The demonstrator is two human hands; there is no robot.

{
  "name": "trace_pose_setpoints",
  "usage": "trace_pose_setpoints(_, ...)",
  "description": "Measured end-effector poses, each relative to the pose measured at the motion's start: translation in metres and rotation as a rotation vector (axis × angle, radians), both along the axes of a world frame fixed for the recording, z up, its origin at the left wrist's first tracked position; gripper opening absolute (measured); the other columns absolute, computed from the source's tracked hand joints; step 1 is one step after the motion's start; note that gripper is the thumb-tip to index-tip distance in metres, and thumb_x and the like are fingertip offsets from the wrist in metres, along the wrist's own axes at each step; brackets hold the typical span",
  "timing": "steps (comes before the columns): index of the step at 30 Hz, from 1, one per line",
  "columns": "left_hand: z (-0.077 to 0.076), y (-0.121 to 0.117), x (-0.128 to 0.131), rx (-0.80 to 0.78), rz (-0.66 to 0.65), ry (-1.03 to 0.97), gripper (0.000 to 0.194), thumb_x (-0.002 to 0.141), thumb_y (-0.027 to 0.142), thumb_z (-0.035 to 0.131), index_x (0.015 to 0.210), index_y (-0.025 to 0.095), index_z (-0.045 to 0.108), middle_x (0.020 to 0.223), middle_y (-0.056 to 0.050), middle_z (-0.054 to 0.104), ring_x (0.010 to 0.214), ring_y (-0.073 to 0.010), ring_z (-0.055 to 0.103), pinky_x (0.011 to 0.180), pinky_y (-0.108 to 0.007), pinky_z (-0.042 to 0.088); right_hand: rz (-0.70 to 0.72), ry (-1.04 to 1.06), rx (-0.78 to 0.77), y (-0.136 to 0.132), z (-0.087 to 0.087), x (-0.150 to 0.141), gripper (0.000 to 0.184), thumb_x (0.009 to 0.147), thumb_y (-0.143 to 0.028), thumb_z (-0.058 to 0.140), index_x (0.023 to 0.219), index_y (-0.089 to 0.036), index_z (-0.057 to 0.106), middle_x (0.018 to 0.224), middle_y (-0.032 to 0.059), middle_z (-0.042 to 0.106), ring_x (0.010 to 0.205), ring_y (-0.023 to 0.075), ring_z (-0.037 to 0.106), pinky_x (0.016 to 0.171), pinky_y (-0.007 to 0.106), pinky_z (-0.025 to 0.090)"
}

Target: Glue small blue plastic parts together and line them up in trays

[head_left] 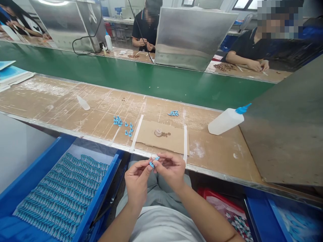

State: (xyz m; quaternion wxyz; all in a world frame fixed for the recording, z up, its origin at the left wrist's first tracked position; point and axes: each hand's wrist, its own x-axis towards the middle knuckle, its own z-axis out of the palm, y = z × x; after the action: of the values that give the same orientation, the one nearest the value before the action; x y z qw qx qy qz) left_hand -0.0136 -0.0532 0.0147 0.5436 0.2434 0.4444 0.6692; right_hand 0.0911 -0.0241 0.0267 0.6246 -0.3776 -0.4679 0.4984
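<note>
Over my lap, at the bench's front edge, my left hand [138, 179] and my right hand [173, 168] meet with fingers pinched. Between their fingertips is a small blue plastic piece [151, 164], partly covered; a second blue bit [156, 158] shows at the right fingertips. Just beyond lies a cardboard sheet [174, 143] held by white tape strips, with a small clear cup [158, 131] and brown wet spots on it. Small blue figures [117, 121] stand to its left, several of them apart from the cluster. A small pile of blue parts [173, 113] lies behind the sheet.
A white squeeze bottle [224, 122] with a blue nozzle leans at right, near a large metal panel [287, 134]. A small translucent bottle [83, 103] lies at left. Blue trays [57, 154] flank my legs. Beyond the green belt [121, 75], people work beside metal boxes.
</note>
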Motion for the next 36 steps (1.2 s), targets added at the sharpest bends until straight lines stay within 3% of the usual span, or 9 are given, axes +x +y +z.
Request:
trace_pose_setpoints(4,-0.002,0.002,-0.01,0.172,-0.045,0.092,0.018,0.066,0.01,0.074,0.08,0.02,0.072,0.082,-0.002,0.068,0.08,-0.0143,0.065,0.074,-0.028,0.055,0.193,0.107,-0.194,0.004,0.009,0.006,0.042,0.062,-0.019,0.082,0.1,-0.02,0.064,0.062,-0.0039,0.064,0.042,0.01,0.06,0.04,0.018,0.051)
trace_pose_setpoints(7,-0.002,0.003,-0.016,0.322,-0.079,0.183,0.024,0.066,0.003,0.072,0.08,0.022,0.073,0.083,-0.001,0.064,0.078,-0.0132,0.063,0.073,-0.03,0.056,0.284,0.127,-0.251,0.005,0.015,0.011,0.055,0.056,-0.018,0.085,0.105,-0.02,0.062,0.057,-0.0066,0.061,0.039,0.0102,0.058,0.038,0.019,0.051)
trace_pose_setpoints(13,0.001,0.002,-0.022,0.463,-0.133,0.196,0.032,0.066,-0.002,0.068,0.078,0.026,0.073,0.079,0.002,0.062,0.076,-0.0134,0.062,0.083,-0.045,0.055,0.363,0.099,-0.247,0.002,0.019,0.01,0.038,0.052,-0.013,0.084,0.087,-0.016,0.069,0.053,-0.0043,0.062,0.041,0.0135,0.062,0.038,0.018,0.052)
trace_pose_setpoints(16,-0.001,0.001,-0.021,0.42,-0.118,0.193,0.03,0.065,-0.002,0.07,0.077,0.026,0.073,0.079,0.002,0.063,0.074,-0.0137,0.063,0.075,-0.039,0.058,0.366,0.084,-0.225,0.003,0.019,0.01,0.034,0.054,-0.013,0.084,0.084,-0.016,0.07,0.054,-0.0022,0.065,0.042,0.0139,0.062,0.039,0.018,0.052)
trace_pose_setpoints(20,-0.003,0.001,-0.013,0.309,0.022,0.203,0.024,0.063,0.002,0.073,0.075,0.024,0.072,0.081,0.0,0.067,0.074,-0.0138,0.064,0.064,-0.028,0.057,0.286,0.059,-0.178,0.007,0.021,0.011,0.024,0.059,-0.014,0.082,0.081,-0.017,0.072,0.059,0.0,0.067,0.043,0.0132,0.063,0.04,0.018,0.052)
trace_pose_setpoints(23,-0.001,0.0,-0.004,0.262,0.096,0.222,0.021,0.067,0.006,0.072,0.078,0.023,0.073,0.083,-0.002,0.07,0.079,-0.0153,0.065,0.07,-0.03,0.057,0.195,0.015,-0.119,0.007,0.023,0.011,0.021,0.062,-0.015,0.08,0.081,-0.018,0.072,0.061,0.0,0.067,0.045,0.0125,0.062,0.042,0.02,0.053)
trace_pose_setpoints(31,0.002,-0.011,0.013,0.247,0.076,0.308,0.023,0.078,0.013,0.063,0.095,0.025,0.074,0.107,-0.006,0.066,0.1,-0.0204,0.063,0.087,-0.033,0.055,-0.202,-0.185,0.141,0.0,0.014,0.005,0.019,0.064,-0.012,0.078,0.08,-0.02,0.072,0.071,0.0021,0.072,0.055,0.0143,0.067,0.052,0.023,0.058)
trace_pose_setpoints(36,0.005,-0.012,0.009,0.243,0.097,0.425,0.025,0.076,0.013,0.064,0.097,0.025,0.073,0.1,-0.006,0.068,0.094,-0.0197,0.065,0.082,-0.031,0.056,-0.242,-0.226,0.178,0.0,0.008,0.001,0.018,0.065,-0.012,0.077,0.08,-0.02,0.071,0.068,0.0013,0.071,0.052,0.0136,0.066,0.05,0.022,0.058)
